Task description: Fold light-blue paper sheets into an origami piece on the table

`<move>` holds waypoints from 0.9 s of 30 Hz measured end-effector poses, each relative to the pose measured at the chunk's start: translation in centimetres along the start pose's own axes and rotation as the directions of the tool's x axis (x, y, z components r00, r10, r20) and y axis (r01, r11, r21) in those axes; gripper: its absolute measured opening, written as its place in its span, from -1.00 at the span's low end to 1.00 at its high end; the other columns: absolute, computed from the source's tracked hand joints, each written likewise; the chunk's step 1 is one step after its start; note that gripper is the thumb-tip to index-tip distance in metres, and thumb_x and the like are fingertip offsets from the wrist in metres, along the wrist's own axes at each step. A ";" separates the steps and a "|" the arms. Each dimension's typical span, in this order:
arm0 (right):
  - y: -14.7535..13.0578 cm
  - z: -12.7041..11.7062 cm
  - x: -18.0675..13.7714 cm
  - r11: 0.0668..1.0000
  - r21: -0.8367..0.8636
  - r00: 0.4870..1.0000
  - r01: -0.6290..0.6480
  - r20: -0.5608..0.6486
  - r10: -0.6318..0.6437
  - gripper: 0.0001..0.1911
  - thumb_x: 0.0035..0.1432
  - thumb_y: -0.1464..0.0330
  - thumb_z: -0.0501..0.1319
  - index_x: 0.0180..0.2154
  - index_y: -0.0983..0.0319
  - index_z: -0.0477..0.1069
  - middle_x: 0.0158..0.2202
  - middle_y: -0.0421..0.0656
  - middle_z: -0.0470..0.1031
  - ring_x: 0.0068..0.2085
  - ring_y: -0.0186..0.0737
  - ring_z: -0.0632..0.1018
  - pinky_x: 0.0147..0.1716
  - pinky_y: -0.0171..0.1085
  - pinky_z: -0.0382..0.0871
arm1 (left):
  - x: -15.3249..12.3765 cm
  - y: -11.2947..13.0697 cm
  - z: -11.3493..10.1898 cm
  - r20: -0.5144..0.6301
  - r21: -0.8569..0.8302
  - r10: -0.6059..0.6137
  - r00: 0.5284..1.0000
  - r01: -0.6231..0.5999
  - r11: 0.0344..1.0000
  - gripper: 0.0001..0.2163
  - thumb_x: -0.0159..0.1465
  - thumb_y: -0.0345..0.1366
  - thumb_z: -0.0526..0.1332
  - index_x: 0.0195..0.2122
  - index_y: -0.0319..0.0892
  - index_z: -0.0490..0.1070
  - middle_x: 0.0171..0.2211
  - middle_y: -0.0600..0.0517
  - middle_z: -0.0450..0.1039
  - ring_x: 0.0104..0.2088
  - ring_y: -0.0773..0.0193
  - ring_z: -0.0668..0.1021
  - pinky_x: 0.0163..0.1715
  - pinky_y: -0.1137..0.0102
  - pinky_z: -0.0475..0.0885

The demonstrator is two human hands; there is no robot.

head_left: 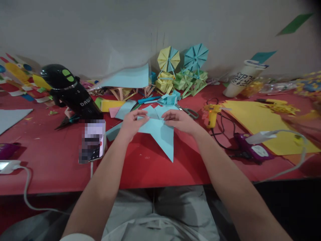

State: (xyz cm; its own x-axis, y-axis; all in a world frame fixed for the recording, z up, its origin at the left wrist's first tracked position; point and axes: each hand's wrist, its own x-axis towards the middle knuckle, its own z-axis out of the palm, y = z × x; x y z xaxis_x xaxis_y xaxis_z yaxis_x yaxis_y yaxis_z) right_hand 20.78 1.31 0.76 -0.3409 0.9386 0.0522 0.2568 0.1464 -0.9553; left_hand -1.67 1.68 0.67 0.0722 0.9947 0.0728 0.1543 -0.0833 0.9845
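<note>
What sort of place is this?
Likely a paper-craft workspace, though home, class or shop I can't tell. Clues: pleated paper wheels at the back, a glue gun on the table, and a blue sheet being worked by hand.

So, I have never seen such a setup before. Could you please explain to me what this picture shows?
There is no machine here: you see a person's bare left hand and right hand. The one picture comes from a camera on that person's head, looking forward and down. The fingers of both hands are at a folded light-blue paper; how firmly they grip it is unclear. On the red table lie a phone, a yellow glue gun and yellow sheets. Folded paper wheels stand at the back.
</note>
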 end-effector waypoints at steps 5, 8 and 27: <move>0.0 0.5 -0.1 0.988 -0.152 0.983 0.025 0.184 0.003 -0.76 0.03 0.22 0.26 -0.33 0.26 0.51 -0.46 -0.20 0.47 -0.44 -0.35 0.38 -0.40 -0.30 0.25 | -0.5 -0.2 0.7 0.122 0.262 0.142 0.982 -0.170 0.950 -0.82 0.06 -0.21 0.34 -0.34 -0.18 0.56 -0.36 0.00 0.58 -0.39 0.28 0.49 -0.36 0.37 0.36; 0.1 1.1 0.0 0.982 -0.185 0.979 0.037 0.205 0.002 -0.72 0.05 0.17 0.23 -0.40 0.27 0.50 -0.51 -0.23 0.41 -0.46 -0.37 0.33 -0.42 -0.32 0.21 | -0.8 0.0 1.4 0.154 0.270 0.158 0.975 -0.196 0.943 -0.82 0.06 -0.22 0.33 -0.35 -0.18 0.57 -0.39 0.02 0.57 -0.42 0.30 0.47 -0.39 0.38 0.34; -0.2 2.1 0.2 0.975 -0.212 0.959 0.068 0.284 -0.005 -0.81 0.02 0.26 0.11 -0.51 0.24 0.34 -0.58 -0.29 0.18 -0.50 -0.38 0.19 -0.50 -0.33 0.08 | -0.7 -0.2 0.8 0.343 0.336 0.043 0.938 -0.165 0.927 -0.87 0.08 -0.22 0.26 -0.48 -0.14 0.54 -0.44 0.03 0.57 -0.35 0.20 0.53 -0.31 0.33 0.40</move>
State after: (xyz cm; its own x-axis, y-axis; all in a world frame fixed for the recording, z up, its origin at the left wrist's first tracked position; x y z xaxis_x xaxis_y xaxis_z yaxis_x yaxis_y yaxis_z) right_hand 18.76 0.80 0.38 -0.5850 0.8105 -0.0279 0.4186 0.2724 -0.8663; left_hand -0.95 0.98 0.28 0.4121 0.9094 0.0556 0.4622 -0.2613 0.8474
